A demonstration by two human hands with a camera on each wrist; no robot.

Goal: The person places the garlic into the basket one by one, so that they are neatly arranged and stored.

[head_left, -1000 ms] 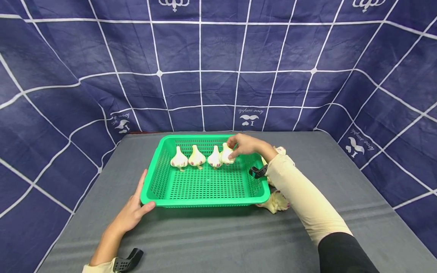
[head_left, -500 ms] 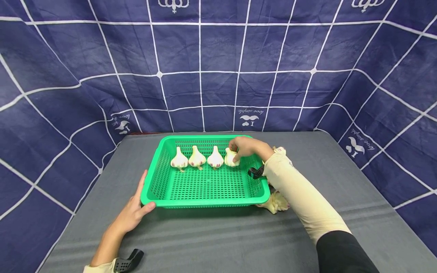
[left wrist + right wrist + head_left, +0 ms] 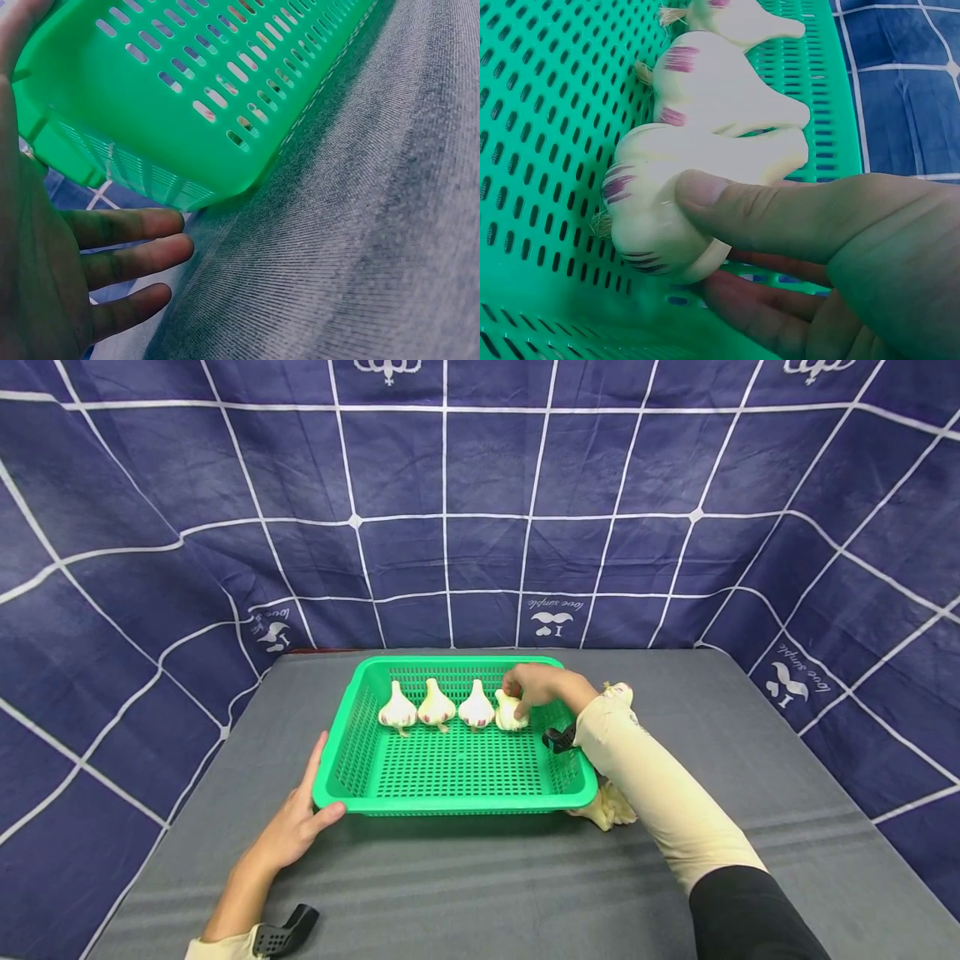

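Just inside basket rim [image 3: 427,662], right hand [image 3: 543,683] pinching garlic [image 3: 510,720], roomy front floor [image 3: 457,770]

A white-gridded blue curtain [image 3: 480,464] hangs behind a grey tabletop [image 3: 465,885].

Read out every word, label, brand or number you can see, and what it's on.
"I love simple": blue cloth, middle print, upside down.
"I love simple": blue cloth, right print, tilted.
"I love": blue cloth, left print; rest unclear.
Garlic bulbs, green basket: no readable text.
Mark on sleeve: too small.
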